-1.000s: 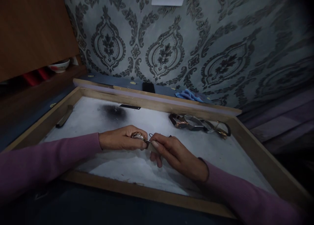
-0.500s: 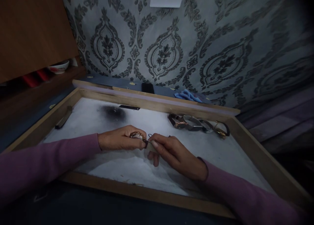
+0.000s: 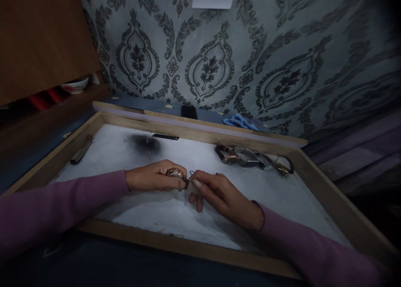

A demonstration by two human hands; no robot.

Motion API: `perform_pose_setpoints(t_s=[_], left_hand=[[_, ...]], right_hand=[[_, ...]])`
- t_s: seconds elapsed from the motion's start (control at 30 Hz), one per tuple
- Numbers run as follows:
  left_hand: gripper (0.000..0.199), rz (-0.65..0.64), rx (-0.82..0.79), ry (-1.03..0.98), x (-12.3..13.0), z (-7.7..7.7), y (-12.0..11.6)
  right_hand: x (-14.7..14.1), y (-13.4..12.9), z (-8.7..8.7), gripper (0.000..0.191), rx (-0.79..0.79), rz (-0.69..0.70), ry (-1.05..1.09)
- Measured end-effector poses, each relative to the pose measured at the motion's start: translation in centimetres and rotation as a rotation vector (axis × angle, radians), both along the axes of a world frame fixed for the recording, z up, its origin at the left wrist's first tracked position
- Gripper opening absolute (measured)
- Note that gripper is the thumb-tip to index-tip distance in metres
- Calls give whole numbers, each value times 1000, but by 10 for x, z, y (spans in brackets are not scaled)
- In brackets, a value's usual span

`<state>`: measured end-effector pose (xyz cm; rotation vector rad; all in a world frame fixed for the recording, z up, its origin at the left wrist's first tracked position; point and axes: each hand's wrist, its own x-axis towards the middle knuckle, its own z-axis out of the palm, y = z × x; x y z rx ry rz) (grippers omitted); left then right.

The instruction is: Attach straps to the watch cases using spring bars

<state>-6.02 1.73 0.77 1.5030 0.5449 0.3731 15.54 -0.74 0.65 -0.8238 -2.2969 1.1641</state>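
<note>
Over the middle of a shallow wooden tray, my left hand is closed around a gold-toned watch. A dark strap piece reaches from the watch toward my other hand. My right hand pinches a small, flat, pale piece at the strap, its thumb and index finger together and its lower fingers curled beneath. Whether the pale piece is a tag or part of a tool, I cannot tell. A thin dark loop shows just above the fingertips.
Several watches lie at the tray's right back. A dark strip lies by the back wall, a knife-like tool at the left wall. Behind the tray are a black phone-like object and a blue cloth.
</note>
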Motion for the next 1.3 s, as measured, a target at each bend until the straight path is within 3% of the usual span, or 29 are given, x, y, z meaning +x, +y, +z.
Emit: perform_pose_setpoints(t_s=[0.6, 0.83, 0.97, 1.3], left_hand=[[19, -4, 12, 0, 0, -4, 0], [20, -23, 79, 5, 1, -3, 1], [20, -34, 80, 9, 2, -2, 1], [25, -40, 34, 30, -1, 0, -2]], right_hand=[[0, 0, -1, 38, -15, -24, -68], [0, 0, 0, 47, -255, 6, 1], [0, 0, 2, 49, -307, 13, -26], [-4, -6, 2, 44, -111, -57, -81]])
